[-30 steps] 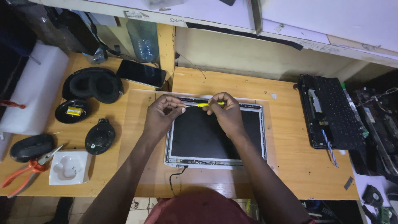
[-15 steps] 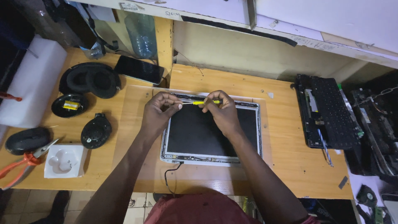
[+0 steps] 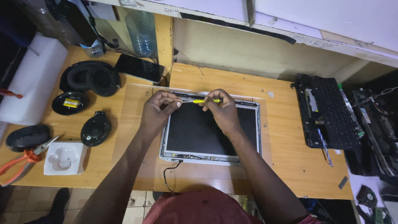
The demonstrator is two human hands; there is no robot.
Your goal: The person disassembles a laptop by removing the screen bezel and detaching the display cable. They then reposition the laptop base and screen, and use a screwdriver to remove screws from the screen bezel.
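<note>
A laptop screen panel [image 3: 207, 132] in a silver frame lies flat on the wooden desk [image 3: 286, 161], its cable trailing off the near edge. Both my hands are over its top edge. My right hand [image 3: 224, 110] grips a small screwdriver [image 3: 205, 101] with a yellow handle, held sideways. My left hand [image 3: 159, 110] pinches the metal tip end of that screwdriver, fingers closed around it.
Left of the panel lie dismantled black headphone parts [image 3: 89, 79], a dark phone [image 3: 139, 67], orange pliers [image 3: 23, 159], a white tray [image 3: 64, 157] and a clear plastic bottle [image 3: 141, 33]. A black laptop keyboard base [image 3: 327, 112] sits on the right.
The view has shifted slightly. Both hands stay at the panel's top edge with the screwdriver between them, barely moved.
</note>
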